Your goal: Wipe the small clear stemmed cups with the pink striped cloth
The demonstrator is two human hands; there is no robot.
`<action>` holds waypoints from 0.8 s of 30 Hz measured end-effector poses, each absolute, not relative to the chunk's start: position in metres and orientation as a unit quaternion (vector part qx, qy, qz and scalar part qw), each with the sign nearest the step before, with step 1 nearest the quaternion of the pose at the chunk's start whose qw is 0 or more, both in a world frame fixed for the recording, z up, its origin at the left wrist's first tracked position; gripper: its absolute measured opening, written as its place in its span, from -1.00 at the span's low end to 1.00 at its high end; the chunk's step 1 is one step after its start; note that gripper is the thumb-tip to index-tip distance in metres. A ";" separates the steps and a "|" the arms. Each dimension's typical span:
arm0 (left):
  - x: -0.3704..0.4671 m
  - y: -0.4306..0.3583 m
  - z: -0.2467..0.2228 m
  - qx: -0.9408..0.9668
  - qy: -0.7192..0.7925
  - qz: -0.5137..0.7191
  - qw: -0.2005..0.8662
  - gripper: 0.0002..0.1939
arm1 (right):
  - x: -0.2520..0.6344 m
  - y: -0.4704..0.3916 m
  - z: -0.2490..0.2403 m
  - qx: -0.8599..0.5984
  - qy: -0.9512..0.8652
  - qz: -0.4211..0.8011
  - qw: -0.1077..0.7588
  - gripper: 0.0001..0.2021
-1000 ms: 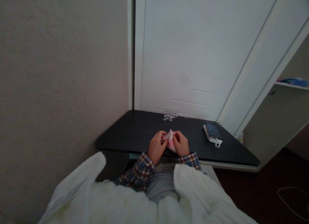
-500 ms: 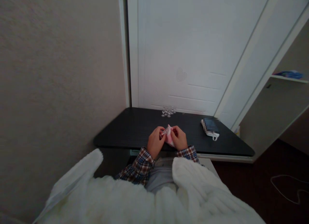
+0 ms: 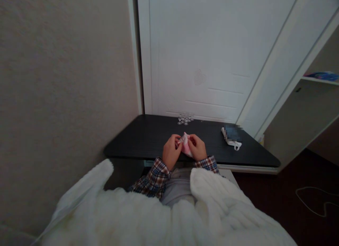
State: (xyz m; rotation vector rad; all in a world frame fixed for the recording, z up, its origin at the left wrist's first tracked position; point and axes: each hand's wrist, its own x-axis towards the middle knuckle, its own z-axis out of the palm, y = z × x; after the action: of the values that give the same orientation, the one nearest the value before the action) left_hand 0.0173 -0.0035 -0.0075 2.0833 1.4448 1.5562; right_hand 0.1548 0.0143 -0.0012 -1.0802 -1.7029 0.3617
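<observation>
My left hand [image 3: 171, 151] is closed, its fingertips pinching a small clear, shiny piece [image 3: 179, 141] that looks like glass or plastic. A pink and white cloth [image 3: 186, 149] is bunched against that piece. My right hand [image 3: 198, 149] is closed on the cloth from the other side, fingers curled and thumb pressed into it. Both hands meet above the near edge of the black tabletop [image 3: 143, 140]. Fingers cover much of the clear piece, so its full shape is hidden.
Several small clear pieces [image 3: 185, 119] are clustered at the back of the tabletop. To the right lies a dark-screened device [image 3: 232, 133] on a white item with a loop [image 3: 237, 147]. A white panel [image 3: 196, 44] stands behind, a wall [image 3: 66, 80] at left. A pale cable [image 3: 309, 203] crosses the floor.
The view has shifted slightly, so the table sits a little higher in the picture. Both hands keep their hold on the clear piece and cloth, with only slight finger movement.
</observation>
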 end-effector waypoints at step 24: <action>0.017 -0.007 -0.002 0.691 0.447 0.563 0.071 -0.87 | 0.153 0.005 0.004 -0.451 -0.686 0.120 0.559 -0.80</action>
State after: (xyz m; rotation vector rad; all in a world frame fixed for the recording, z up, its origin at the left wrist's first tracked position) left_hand 0.0166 -0.0070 -0.0023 2.0787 1.3427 1.6939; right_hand 0.1533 0.0054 0.0041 -1.0626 -1.6175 0.2818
